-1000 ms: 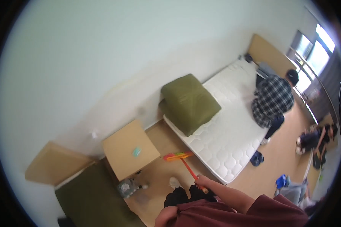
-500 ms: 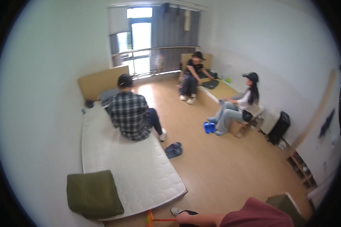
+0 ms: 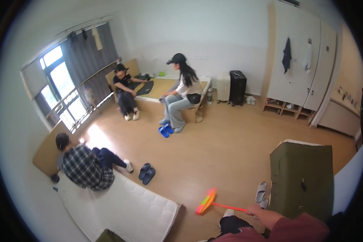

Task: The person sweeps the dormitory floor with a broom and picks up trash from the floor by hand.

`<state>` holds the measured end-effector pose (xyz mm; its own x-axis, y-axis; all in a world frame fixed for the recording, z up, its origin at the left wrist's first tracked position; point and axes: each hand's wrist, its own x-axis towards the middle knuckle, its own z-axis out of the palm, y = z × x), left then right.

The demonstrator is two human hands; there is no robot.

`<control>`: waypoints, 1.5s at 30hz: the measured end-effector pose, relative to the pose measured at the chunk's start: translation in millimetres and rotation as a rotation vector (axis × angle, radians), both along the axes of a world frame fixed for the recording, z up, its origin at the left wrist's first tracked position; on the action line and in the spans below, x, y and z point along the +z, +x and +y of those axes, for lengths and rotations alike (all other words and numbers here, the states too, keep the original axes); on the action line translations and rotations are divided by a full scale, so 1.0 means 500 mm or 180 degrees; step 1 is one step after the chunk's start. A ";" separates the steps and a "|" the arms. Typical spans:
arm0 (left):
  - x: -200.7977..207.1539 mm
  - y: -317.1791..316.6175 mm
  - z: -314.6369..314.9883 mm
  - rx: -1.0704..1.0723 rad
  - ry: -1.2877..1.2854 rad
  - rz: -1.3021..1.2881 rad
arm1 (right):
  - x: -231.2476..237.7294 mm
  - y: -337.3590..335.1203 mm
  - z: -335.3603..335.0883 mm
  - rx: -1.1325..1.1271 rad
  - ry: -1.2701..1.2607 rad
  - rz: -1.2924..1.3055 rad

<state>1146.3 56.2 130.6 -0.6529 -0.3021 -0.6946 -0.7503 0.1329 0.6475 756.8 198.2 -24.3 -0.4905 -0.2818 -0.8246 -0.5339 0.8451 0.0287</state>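
Note:
From the lower right my right hand [image 3: 252, 209], under a maroon sleeve, is closed around the red-orange handle of a broom [image 3: 229, 207]. The broom's head [image 3: 206, 202], orange with a yellow-green band, is at the floor and slightly blurred. Close to my hand are my shoe [image 3: 229, 212] and a black trouser leg. Grey slippers [image 3: 261, 192] lie just beyond the hand, beside a dark green covered bed [image 3: 302, 173]. My left hand is outside the picture.
A bare white mattress [image 3: 125, 201] bears a seated person in a checked shirt [image 3: 88, 167]. Dark slippers [image 3: 147, 174] lie beside it. Two more people sit by the far bed [image 3: 161, 86], with blue slippers [image 3: 165, 130] nearby. Suitcases [image 3: 238, 86] and a wardrobe [image 3: 294, 60] line the back wall.
The view has swung right, bringing the wardrobe and green covered bed into sight. The broom's head, earlier at the mattress's near end, now shows out on the open floor.

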 end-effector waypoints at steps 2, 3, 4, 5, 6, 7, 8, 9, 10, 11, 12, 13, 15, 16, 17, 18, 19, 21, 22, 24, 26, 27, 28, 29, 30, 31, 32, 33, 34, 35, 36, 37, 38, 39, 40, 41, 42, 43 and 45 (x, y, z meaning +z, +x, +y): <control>0.016 -0.093 -0.022 -0.0561 0.0019 0.0077 | -0.050 -0.027 0.084 -0.0363 -0.0174 0.0000; 0.011 -0.146 -0.027 -0.0623 -0.0009 0.0044 | -0.082 -0.051 0.114 -0.0585 -0.0313 0.0061; 0.003 -0.192 -0.031 -0.0708 0.0030 -0.0020 | -0.110 -0.057 0.139 -0.0684 -0.0330 0.0012; -0.002 -0.241 -0.038 -0.0782 0.0073 -0.0081 | -0.132 -0.066 0.159 -0.0772 -0.0397 0.0020; -0.001 -0.309 -0.053 -0.0866 0.0050 -0.0106 | -0.148 -0.098 0.168 -0.0857 -0.0472 0.0055; 0.004 -0.367 -0.059 -0.1304 -0.0054 0.0090 | -0.075 -0.097 0.147 -0.1544 -0.1565 -0.0014; 0.004 -0.424 -0.065 -0.1748 -0.0143 0.0297 | 0.006 -0.096 0.114 -0.2237 -0.2655 -0.0041; 0.003 -0.480 -0.058 -0.1497 -0.0143 0.0356 | -0.049 -0.121 0.128 -0.2198 -0.1815 -0.0212; -0.004 -0.546 -0.052 -0.1196 -0.0167 0.0427 | -0.123 -0.172 0.124 -0.2092 -0.1007 -0.0423; -0.002 -0.618 -0.046 -0.1329 -0.0129 0.0419 | -0.172 -0.197 0.130 -0.2608 -0.1134 -0.0733; 0.007 -0.694 -0.042 -0.1323 -0.0289 0.0519 | -0.200 -0.212 0.140 -0.3149 -0.1279 -0.1032; 0.015 -0.757 -0.041 -0.1197 -0.0467 0.0612 | -0.179 -0.227 0.130 -0.3699 -0.1393 -0.1149; 0.033 -0.866 -0.032 -0.1357 -0.0371 0.0638 | -0.115 -0.256 0.133 -0.4537 -0.1858 -0.1481; 0.037 -0.907 -0.025 -0.1481 -0.0302 0.0672 | -0.088 -0.273 0.139 -0.4595 -0.1853 -0.1463; 0.025 -0.942 -0.022 -0.1580 -0.0202 0.0705 | -0.066 -0.292 0.144 -0.4236 -0.2011 -0.1137; 0.017 -0.974 -0.020 -0.1630 -0.0185 0.0702 | -0.051 -0.309 0.143 -0.3875 -0.2158 -0.0814; 0.010 -1.005 -0.020 -0.2000 -0.0306 0.0711 | -0.042 -0.330 0.138 -0.3542 -0.1937 -0.0638; -0.013 -1.068 -0.027 -0.2478 -0.0291 0.0703 | -0.057 -0.375 0.140 -0.3488 -0.2066 -0.0520; -0.027 -1.097 -0.034 -0.2503 -0.0278 0.0712 | -0.066 -0.404 0.138 -0.3386 -0.2194 -0.0413; -0.044 -1.160 -0.059 -0.2174 -0.0315 0.0820 | -0.077 -0.478 0.116 -0.3374 -0.2010 -0.0487; -0.046 -1.235 -0.092 -0.1929 -0.0327 0.0954 | -0.081 -0.569 0.074 -0.3325 -0.1826 -0.0566; -0.056 -1.273 -0.112 -0.1629 -0.0296 0.1097 | -0.084 -0.620 0.049 -0.3264 -0.1881 -0.0545; -0.063 -1.314 -0.136 -0.1355 -0.0254 0.1233 | -0.083 -0.669 0.021 -0.3234 -0.1933 -0.0518; -0.068 -1.354 -0.162 -0.1325 -0.0206 0.1075 | -0.082 -0.716 -0.007 -0.3242 -0.1916 -0.0504; -0.074 -1.397 -0.190 -0.1314 -0.0199 0.1100 | -0.077 -0.775 -0.040 -0.3242 -0.1836 -0.0478; -0.083 -1.437 -0.217 -0.1278 -0.0164 0.1136 | -0.076 -0.832 -0.069 -0.3241 -0.1750 -0.0451; -0.093 -1.475 -0.246 -0.1244 -0.0125 0.1171 | -0.090 -0.894 -0.092 -0.3229 -0.1737 -0.0425; -0.115 -1.507 -0.281 -0.1257 -0.0091 0.1172 | -0.112 -0.951 -0.111 -0.2955 -0.1699 -0.0364; -0.149 -1.543 -0.315 -0.0935 -0.0089 0.1252 | -0.121 -1.010 -0.128 -0.2658 -0.1646 -0.0303; -0.182 -1.578 -0.353 -0.0619 -0.0083 0.1325 | -0.133 -1.061 -0.158 -0.2488 -0.1818 0.0102; -0.210 -1.615 -0.392 -0.0774 -0.0639 0.1132 | -0.133 -1.116 -0.169 -0.2303 -0.1960 0.0511; -0.226 -1.650 -0.431 -0.0565 -0.0758 0.1093 | -0.120 -1.172 -0.167 -0.2301 -0.1904 0.0524; -0.212 -1.692 -0.471 -0.0509 -0.0917 0.0925 | -0.099 -1.215 -0.175 -0.2228 -0.1959 0.0622; -0.186 -1.726 -0.509 -0.0481 -0.1099 0.1019 | -0.078 -1.257 -0.195 -0.2165 -0.2038 0.0716; -0.211 -1.743 -0.552 -0.0397 -0.1170 0.0997 | -0.037 -1.296 -0.220 -0.2196 -0.2044 0.0700; -0.204 -1.768 -0.588 -0.0299 -0.1192 0.1030 | 0.017 -1.323 -0.240 -0.2671 -0.1752 0.0261; -0.195 -1.793 -0.607 -0.0225 -0.1197 0.1070 | 0.055 -1.342 -0.244 -0.3152 -0.1438 -0.0176; -0.195 -1.814 -0.631 -0.0288 -0.1197 0.1062 | 0.066 -1.360 -0.251 -0.3357 -0.1323 -0.0170; -0.209 -1.859 -0.670 0.0037 -0.1095 0.0984 | -0.119 -1.336 -0.205 -0.2718 -0.1557 0.0867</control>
